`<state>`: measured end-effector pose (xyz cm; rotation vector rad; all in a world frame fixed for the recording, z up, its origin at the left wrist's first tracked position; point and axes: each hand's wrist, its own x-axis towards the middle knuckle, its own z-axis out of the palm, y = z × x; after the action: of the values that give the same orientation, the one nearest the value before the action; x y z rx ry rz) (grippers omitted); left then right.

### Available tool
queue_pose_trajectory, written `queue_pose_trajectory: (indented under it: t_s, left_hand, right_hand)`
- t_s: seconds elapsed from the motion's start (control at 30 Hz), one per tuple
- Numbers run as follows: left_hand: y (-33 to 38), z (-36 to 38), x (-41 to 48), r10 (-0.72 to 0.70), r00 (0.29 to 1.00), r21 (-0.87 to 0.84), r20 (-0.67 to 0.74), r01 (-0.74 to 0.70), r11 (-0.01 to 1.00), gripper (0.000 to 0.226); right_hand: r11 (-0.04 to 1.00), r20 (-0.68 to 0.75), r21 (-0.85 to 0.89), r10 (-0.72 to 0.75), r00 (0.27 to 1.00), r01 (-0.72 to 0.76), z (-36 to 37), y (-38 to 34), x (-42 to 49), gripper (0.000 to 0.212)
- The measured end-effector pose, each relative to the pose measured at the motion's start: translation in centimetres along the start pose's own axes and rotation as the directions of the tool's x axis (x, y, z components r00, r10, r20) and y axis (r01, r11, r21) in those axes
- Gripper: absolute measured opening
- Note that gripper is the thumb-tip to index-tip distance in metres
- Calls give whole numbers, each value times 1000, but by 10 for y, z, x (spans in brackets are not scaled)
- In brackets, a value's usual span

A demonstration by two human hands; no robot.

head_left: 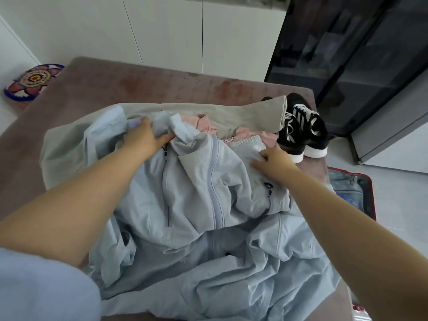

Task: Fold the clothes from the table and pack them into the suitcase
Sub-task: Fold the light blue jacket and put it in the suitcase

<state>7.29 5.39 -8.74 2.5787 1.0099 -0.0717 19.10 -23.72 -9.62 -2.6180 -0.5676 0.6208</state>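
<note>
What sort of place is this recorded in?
Most likely a room in a home, perhaps a bedroom: white cupboard doors along the wall, a dark glass-fronted cabinet, and a red suitcase open on the floor beside a table heaped with clothes, a light blue zip jacket on top.

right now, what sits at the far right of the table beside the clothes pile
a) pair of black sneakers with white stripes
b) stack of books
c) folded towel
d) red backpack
a: the pair of black sneakers with white stripes stands on the mauve table, beside the beige garment.
</note>
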Motion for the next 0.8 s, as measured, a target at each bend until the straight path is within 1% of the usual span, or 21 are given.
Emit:
queue_pose_trajectory:
  t_s: [0.03, 0.07, 0.13, 0.2, 0.27, 0.3, 0.33, 0.37, 0.4, 0.43, 0.47, 0.5, 0.53, 0.57, 0.6, 0.63, 0.67, 0.7, 0.73, 0.77, 0.8]
  left_hand:
    - [0, -1, 4, -13, 999, 47, 32, 12, 999, 77]
    - [0, -2, 10, 4, 999, 84, 50, -8, 996, 65]
    - [1, -13, 20, 63, 998, 74, 16, -64, 995, 21]
    - [4, -31, 30, 106, 990, 16, -90, -105, 994, 23]
    - [12, -49, 39, 137, 958, -72, -254, -160, 984, 15]
    - [21, -61, 40, 118, 936, -108, -331, -162, 981, 12]
    - [28, -71, 42, 98, 912, -115, -397, -156, 981, 9]
    - [35, -81, 43, 74, 892, -116, -445, -139, 983, 7]
    - [42, -89, 42, 57, 872, -124, -487, -133, 983, 9]
    - [47, -96, 42, 41, 853, -160, -520, -145, 976, 9]
    - [51, -100, 41, 30, 847, -202, -530, -161, 966, 4]
    - [56, -98, 39, 6, 858, -211, -514, -132, 969, 12]
    - [58, -93, 36, -14, 885, -187, -466, -83, 979, 25]
    - [60, -86, 31, -11, 908, -161, -419, -63, 985, 39]
    - [62, -78, 26, 37, 930, -140, -366, -95, 986, 52]
    - [64, -68, 16, 121, 944, -131, -307, -168, 977, 59]
    - [64, -55, 3, 220, 944, -137, -246, -259, 956, 57]
    - [65, -42, -16, 307, 940, -171, -151, -331, 928, 48]
    - [63, -25, -37, 390, 920, -226, -23, -385, 895, 37]
    - [62, -8, -64, 468, 877, -286, 112, -422, 860, 29]
    - [60, 9, -91, 521, 817, -334, 246, -433, 837, 26]
  right_hand:
    - [1000, -30, -2, -20, 999, 20, -11, 0, 3, 43]
    - [998, -76, -11, -59, 995, 59, -23, 0, 8, 44]
    - [995, -209, -29, -95, 973, 91, -55, -2, 16, 45]
    - [995, -396, 76, -24, 918, 59, -84, -3, 23, 45]
    - [961, -565, 270, 106, 818, 63, -107, -3, 30, 35]
    - [926, -587, 369, 161, 793, 85, -115, -4, 32, 24]
    - [884, -573, 454, 189, 797, 116, -120, -5, 35, 15]
    - [846, -528, 515, 182, 830, 141, -121, -7, 35, 22]
    - [817, -455, 558, 155, 877, 145, -119, -8, 30, 40]
    - [816, -381, 565, 126, 916, 123, -113, -8, 24, 55]
    - [834, -335, 540, 84, 939, 118, -104, -7, 14, 58]
    - [856, -293, 497, 10, 956, 143, -94, -4, 0, 50]
    - [882, -224, 443, -64, 973, 160, -79, 4, -15, 39]
    - [902, -117, 399, -128, 985, 164, -66, 11, -33, 31]
    - [933, 24, 329, -164, 986, 147, -52, 24, -49, 33]
    - [962, 183, 240, -173, 968, 126, -38, 37, -67, 45]
    - [987, 315, 124, -141, 939, 106, -23, 51, -80, 63]
    - [995, 379, 25, -103, 920, 101, -10, 63, -94, 79]
    - [994, 379, -48, -71, 923, 96, 2, 72, -104, 86]
    - [992, 325, -83, -59, 944, 91, 10, 79, -112, 82]
    - [993, 242, -81, -66, 968, 88, 14, 83, -118, 68]
